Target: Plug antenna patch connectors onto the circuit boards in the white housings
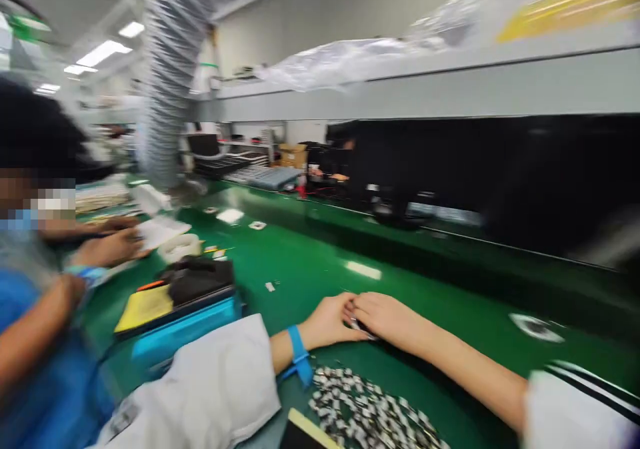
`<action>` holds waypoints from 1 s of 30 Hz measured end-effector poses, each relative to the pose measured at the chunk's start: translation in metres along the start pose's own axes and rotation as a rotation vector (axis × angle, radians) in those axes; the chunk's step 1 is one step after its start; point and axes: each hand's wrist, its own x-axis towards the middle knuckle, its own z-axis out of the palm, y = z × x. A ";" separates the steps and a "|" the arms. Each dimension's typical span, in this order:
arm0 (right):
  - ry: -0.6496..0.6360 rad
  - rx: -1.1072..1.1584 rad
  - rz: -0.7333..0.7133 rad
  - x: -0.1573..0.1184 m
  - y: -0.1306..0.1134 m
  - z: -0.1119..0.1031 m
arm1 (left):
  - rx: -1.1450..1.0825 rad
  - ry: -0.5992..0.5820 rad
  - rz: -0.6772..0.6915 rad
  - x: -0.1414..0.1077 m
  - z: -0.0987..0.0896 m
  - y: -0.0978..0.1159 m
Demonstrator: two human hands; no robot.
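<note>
My left hand (327,321), with a blue band (299,350) at the wrist, meets my right hand (387,315) above the green table (295,255). Fingers of both hands are closed together around something small, partly dark and partly light. Most of it is hidden, so I cannot tell its kind. Just below the hands lies a heaped pile of small white, black and metallic parts (373,412).
To the left sits a blue box (187,332) with a yellow pad (145,310) and a black item on top. A co-worker's hand (113,245) is beyond it. A ribbed duct (173,75) hangs at the back left; a shelf (425,89) spans the back.
</note>
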 end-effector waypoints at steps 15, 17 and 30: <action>-0.299 0.022 0.680 -0.071 -0.024 -0.032 | 0.164 0.019 0.167 0.015 0.002 -0.022; -0.278 0.067 0.728 -0.079 -0.037 -0.027 | 0.176 -0.002 0.186 0.015 0.000 -0.021; 0.112 0.142 1.237 -0.179 -0.070 -0.036 | 0.324 -0.003 0.159 0.032 -0.026 -0.018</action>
